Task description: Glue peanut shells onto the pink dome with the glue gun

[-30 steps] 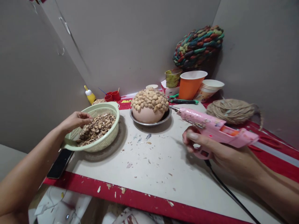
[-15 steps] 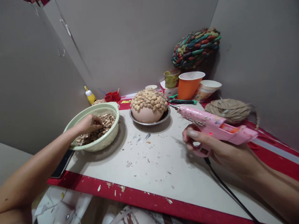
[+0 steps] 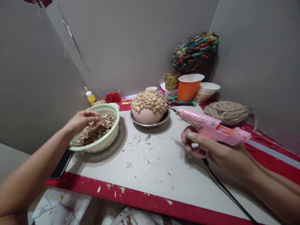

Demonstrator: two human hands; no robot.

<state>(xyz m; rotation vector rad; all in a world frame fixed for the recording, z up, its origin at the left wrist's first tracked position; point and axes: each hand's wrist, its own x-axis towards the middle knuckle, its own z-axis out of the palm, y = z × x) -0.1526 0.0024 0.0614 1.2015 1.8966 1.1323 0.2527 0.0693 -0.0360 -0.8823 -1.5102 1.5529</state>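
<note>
My left hand [image 3: 81, 121] hovers over the pale green colander [image 3: 110, 137] full of brown shell pieces [image 3: 98, 130], fingertips pinched on a small shell piece. My right hand [image 3: 220, 153] grips a pink hot glue gun [image 3: 211, 126], its nozzle pointing left toward a pink dome covered with nut shells [image 3: 149, 105]. The dome sits in a steel dish [image 3: 164, 120] at the middle of the white board [image 3: 159, 162].
A black phone [image 3: 61, 167] lies left of the colander. At the back stand a yellow glue bottle [image 3: 90, 96], red cups [image 3: 112, 97], an orange cup [image 3: 188, 86], stacked paper cups [image 3: 206, 92], a twine ball [image 3: 228, 112] and a braided multicolour piece [image 3: 195, 50]. The gun's black cord [image 3: 225, 193] trails right.
My left hand dipped into the shell pieces, then lifted slightly with a piece pinched. The glue gun has drifted a little left.
</note>
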